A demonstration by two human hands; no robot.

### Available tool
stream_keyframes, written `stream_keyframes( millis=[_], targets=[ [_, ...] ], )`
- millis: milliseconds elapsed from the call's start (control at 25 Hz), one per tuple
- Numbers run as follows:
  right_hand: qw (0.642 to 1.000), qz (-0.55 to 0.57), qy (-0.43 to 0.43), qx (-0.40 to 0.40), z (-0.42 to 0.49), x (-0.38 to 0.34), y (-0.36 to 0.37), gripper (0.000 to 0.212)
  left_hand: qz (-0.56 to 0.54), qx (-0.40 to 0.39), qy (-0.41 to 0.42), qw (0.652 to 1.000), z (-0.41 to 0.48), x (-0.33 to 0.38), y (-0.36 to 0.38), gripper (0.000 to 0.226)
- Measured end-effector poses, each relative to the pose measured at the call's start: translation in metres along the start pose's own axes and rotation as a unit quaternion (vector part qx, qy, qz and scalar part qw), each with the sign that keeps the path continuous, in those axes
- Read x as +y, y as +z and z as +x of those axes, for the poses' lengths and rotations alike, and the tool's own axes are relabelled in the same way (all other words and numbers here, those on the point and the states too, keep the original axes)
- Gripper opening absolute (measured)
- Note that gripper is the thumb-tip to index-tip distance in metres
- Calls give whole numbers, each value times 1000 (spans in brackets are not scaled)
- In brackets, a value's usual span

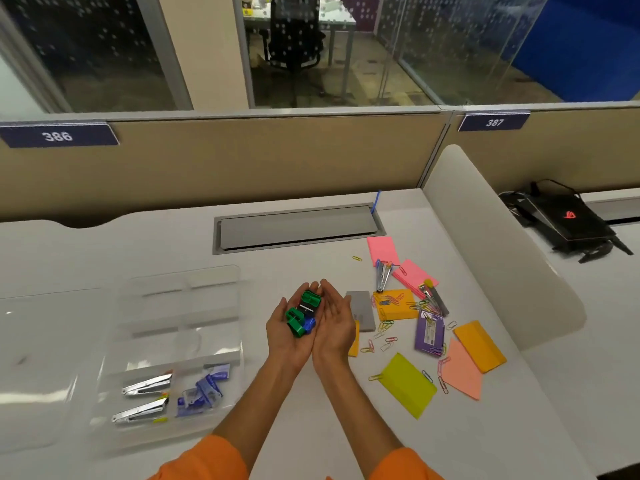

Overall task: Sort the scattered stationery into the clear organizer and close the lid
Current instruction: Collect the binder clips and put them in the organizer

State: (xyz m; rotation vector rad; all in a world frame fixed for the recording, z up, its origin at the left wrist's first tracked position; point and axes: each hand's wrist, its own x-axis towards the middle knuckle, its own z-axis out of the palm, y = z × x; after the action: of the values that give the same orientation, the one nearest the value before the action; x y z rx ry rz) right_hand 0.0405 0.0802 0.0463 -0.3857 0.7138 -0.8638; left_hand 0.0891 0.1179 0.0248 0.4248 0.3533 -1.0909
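Green, blue sharpeners (309,300) piled in cupped left hand (282,336), right hand (335,327) — fingers (329,293) relaxed, uncurled — blue one half-buried.

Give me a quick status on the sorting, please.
Left hand and right hand cupped, carrying green and blue sharpeners. Organizer open, two staplers inside. Sticky notes, paper clips unsorted at right.

Sharpeners (304,315) green, blue; sleeves (207,459) orange; desk (138,251) white.
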Motion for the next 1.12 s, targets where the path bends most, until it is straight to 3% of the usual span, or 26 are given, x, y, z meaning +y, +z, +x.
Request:
stream_keyframes(
  millis=[600, 880, 1000, 1120],
  targets=[
    [989, -66, 129, -19, -79, 186, 111, 37, -85, 75, 127, 985, -93, 191, -79, 49],
    [987, -71, 145, 4, -91, 246, 130, 44, -137, 72, 126, 980, -111, 238, -104, 47],
    [984, -100, 141, 34, -88, 261, 130, 31, -129, 106, 118, 979, -112, 249, -107, 46],
    [978, -134, 145, 72, -88, 267, 131, 41, -106, 147, 102, 978, -111, 255, -110, 49]
  ],
)
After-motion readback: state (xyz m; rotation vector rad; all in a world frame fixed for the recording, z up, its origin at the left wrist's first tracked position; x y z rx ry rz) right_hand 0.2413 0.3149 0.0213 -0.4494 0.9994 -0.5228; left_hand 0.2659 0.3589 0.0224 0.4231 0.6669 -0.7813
